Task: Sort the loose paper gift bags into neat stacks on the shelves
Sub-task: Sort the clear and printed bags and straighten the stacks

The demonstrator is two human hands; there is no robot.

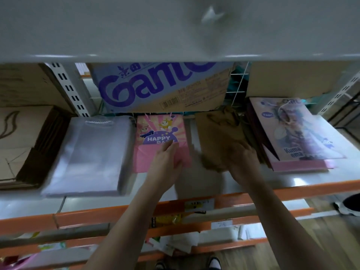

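Note:
A pink "HAPPY" gift bag (155,133) lies flat in the middle of the shelf (214,184). My left hand (165,164) rests on its lower part with straight fingers. To its right lies a stack of plain brown paper bags (216,131). My right hand (239,162) grips the near edge of that brown stack, which looks motion-blurred. A stack of white bags (91,154) in clear wrap sits to the left. A printed "Kuma" bag stack (296,133) with pink bags under it lies at the right.
A brown cardboard-coloured bag pile (23,145) fills the far left. A purple-lettered carton (155,86) stands behind the stacks. The upper shelf board (175,36) hangs close overhead. Orange rails (97,213) edge this shelf and the lower ones, which hold loose items.

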